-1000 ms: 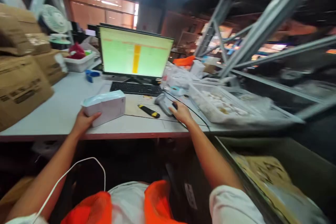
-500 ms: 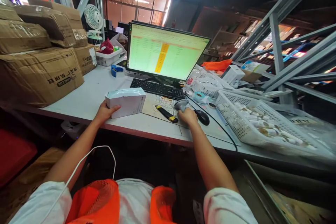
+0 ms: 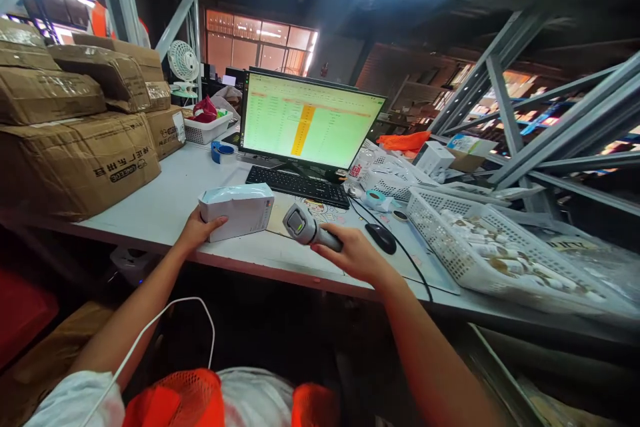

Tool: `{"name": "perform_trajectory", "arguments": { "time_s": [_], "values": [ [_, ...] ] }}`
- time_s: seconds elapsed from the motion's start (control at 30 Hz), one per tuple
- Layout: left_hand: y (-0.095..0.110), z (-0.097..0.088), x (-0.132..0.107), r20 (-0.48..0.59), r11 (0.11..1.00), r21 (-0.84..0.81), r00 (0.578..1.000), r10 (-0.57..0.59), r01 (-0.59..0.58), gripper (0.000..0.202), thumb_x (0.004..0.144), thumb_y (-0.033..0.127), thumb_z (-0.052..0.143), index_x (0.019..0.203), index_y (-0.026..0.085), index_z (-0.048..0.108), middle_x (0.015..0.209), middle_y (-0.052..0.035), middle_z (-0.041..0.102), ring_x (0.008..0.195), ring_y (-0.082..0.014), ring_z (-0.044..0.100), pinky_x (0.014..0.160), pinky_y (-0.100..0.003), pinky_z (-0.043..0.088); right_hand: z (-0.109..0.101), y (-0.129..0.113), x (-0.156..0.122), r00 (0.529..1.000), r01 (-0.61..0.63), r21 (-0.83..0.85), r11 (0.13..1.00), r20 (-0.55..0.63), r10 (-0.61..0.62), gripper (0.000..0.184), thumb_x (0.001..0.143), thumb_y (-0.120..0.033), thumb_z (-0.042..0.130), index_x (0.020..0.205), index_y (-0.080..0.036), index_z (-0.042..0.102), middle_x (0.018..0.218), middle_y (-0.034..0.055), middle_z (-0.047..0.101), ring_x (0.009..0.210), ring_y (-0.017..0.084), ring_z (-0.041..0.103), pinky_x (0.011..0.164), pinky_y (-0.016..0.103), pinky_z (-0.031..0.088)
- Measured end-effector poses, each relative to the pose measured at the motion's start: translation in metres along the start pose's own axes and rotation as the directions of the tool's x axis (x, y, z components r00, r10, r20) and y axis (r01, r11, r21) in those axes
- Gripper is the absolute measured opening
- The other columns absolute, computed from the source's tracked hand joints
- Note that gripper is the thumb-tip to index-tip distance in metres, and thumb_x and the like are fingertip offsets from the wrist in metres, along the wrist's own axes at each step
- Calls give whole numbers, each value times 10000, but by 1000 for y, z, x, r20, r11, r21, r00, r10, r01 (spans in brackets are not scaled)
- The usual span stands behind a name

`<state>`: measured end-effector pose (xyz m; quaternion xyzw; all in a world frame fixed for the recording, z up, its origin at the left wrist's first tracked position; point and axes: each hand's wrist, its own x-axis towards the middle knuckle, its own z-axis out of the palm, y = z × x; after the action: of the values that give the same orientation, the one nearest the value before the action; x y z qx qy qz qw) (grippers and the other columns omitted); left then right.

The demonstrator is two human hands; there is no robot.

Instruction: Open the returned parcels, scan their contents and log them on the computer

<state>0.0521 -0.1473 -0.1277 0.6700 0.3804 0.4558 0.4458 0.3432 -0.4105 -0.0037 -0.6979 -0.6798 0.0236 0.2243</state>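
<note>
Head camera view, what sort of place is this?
Probably a warehouse packing or shipping station: taped cardboard cartons stand stacked on the desk, a monitor shows rows and columns, and the right hand holds what looks like a barcode scanner.

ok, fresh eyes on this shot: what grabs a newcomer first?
Probably the monitor, glowing green and yellow toward the back of the desk. Next, the hands: the right hand holds a grey scanner in front of the keyboard, and the left hand grips a white box to the scanner's left. Then the brown cartons piled at the desk's left end.
</note>
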Motion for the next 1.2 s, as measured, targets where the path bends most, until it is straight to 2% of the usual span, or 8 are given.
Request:
{"name": "perform_trajectory", "arguments": {
  "time_s": [0.13, 0.23, 0.33, 0.43, 0.6, 0.73, 0.93, 1.2],
  "values": [
    [0, 0, 1, 10, 999, -28, 1000, -23, 23, 842, 608, 620, 870, 1248, 125, 639, 1224, -171, 720, 1137, -358, 681, 975, -485, 578, 14, 66, 33, 937, -343, -190, 920, -131, 322, 467, 968, -552, 546, 1173, -164, 707, 1047, 131, 755, 984, 290, 694, 813, 336, 465],
    [1, 1, 0, -1, 998, -45, 999, -43, 43, 845, 591, 616, 876, 1239, 128, 640, 1216, -167, 721, 1119, -355, 687, 963, -487, 584, 26, 107, 43, 776, -629, -295, 719, -191, 600, 535, 1008, -556, 467, 1240, -121, 673, 1171, 213, 723, 1125, 350, 680, 862, 374, 483],
    [1, 2, -1, 9, 998, -43, 999, -51, 51, 815, 616, 611, 864, 1235, 129, 641, 1199, -159, 728, 1083, -341, 701, 927, -466, 601, 36, 133, 42, 672, -729, -326, 601, -176, 719, 554, 1015, -509, 455, 1311, -72, 626, 1248, 259, 685, 1187, 371, 662, 916, 413, 498],
    [1, 3, -1, 11, 999, -12, 999, -38, 38, 779, 649, 613, 846, 1230, 134, 646, 1185, -153, 735, 1075, -339, 706, 908, -456, 611, 36, 146, 45, 678, -724, -333, 604, -185, 711, 562, 993, -501, 499, 1295, -47, 637, 1271, 267, 671, 1217, 375, 643, 952, 421, 501],
    [3, 3, -1, -13, 997, 51, 998, -63, 64, 748, 639, 592, 838, 1202, 133, 657, 1167, -159, 741, 1070, -342, 712, 938, -460, 606, 21, 141, 87, 745, -646, -253, 720, -412, 524, 529, 1045, -361, 363, 1438, -61, 554, 1371, 234, 634, 1294, 316, 593, 1049, 376, 455],
    [8, 3, -1, -46, 995, 56, 996, -77, 80, 749, 610, 560, 849, 1197, 139, 652, 1191, -163, 736, 1104, -350, 700, 973, -467, 591, 30, 137, 143, 872, -488, -256, 835, -107, 477, 516, 1002, -264, 486, 1502, -144, 525, 1312, 155, 699, 1231, 245, 644, 1026, 284, 464],
    [13, 3, -2, -31, 993, 46, 994, -105, 107, 756, 585, 589, 842, 1157, 132, 653, 1169, -172, 738, 1101, -367, 698, 974, -492, 584, 60, 140, 184, 818, -573, -245, 782, -109, 565, 596, 989, -212, 478, 1574, -119, 413, 1400, 252, 617, 1285, 320, 620, 1058, 419, 469],
    [8, 3, -1, -32, 994, 42, 994, -104, 105, 754, 607, 594, 853, 1173, 134, 662, 1148, -162, 742, 1063, -350, 710, 925, -465, 603, 51, 126, 190, 786, -617, -173, 768, -69, 615, 376, 890, -171, 630, 1239, -43, 687, 1284, 298, 666, 1220, 362, 651, 1002, 438, 510]
  ]
}}
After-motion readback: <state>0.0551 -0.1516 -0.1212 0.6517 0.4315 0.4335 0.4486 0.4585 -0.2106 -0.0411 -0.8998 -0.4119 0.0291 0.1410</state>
